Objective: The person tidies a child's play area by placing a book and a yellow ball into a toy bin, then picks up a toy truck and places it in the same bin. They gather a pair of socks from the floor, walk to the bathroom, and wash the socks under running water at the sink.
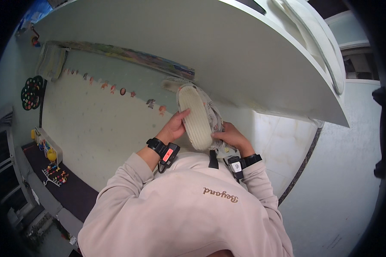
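Both hands hold a soft grey patterned fabric item [216,115] in front of my body. Its cream, ribbed oblong panel [196,119] faces up and looks like the sole of a padded slipper. My left hand [175,127] grips the left edge, thumb on the panel and fingers mostly hidden beneath. On the opposite side my right hand [231,136] pinches the lower edge and the bunched fabric. A black strap [214,159] hangs near my waist. Just beyond lies a similar rounded grey piece [172,84]; whether it is joined to the held one I cannot tell.
A large pale panel [212,54] rises ahead, with a white cushion [318,48] by its upper right edge. Animal pictures [123,91] line the pale surface at left. Toys [56,175] sit on a dark mat [77,196]. Marbled tiles [273,144] lie right, edged by a dark strip [304,163].
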